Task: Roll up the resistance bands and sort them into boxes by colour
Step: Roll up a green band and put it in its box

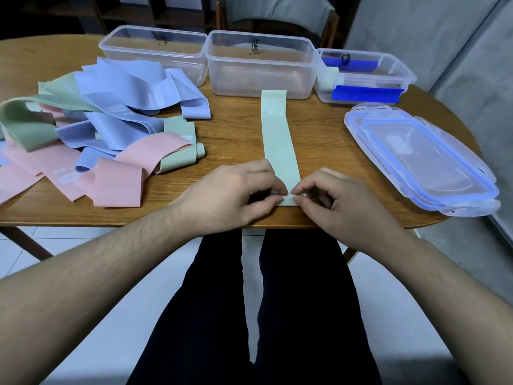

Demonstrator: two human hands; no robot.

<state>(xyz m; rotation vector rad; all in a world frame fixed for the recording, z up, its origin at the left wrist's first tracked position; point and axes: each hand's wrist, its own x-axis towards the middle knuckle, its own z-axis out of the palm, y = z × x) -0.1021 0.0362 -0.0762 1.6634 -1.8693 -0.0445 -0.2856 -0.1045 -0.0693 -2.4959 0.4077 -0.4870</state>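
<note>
A pale green resistance band [279, 140] lies flat and straight on the wooden table [236, 129], running from the middle box toward me. My left hand [236, 190] and my right hand [344, 198] pinch its near end at the table's front edge, fingers curled over a small fold. A loose pile of bands [97, 129] in blue, pink and green lies at the left. Three clear boxes stand at the back: left box [152, 51], middle box [261, 65], and right box [363, 76] holding a rolled green band [329, 79] at its left end.
A stack of clear lids with blue seals [422, 159] lies at the right of the table. The right box has blue clips. A chair stands behind the boxes. My legs are under the table's front edge.
</note>
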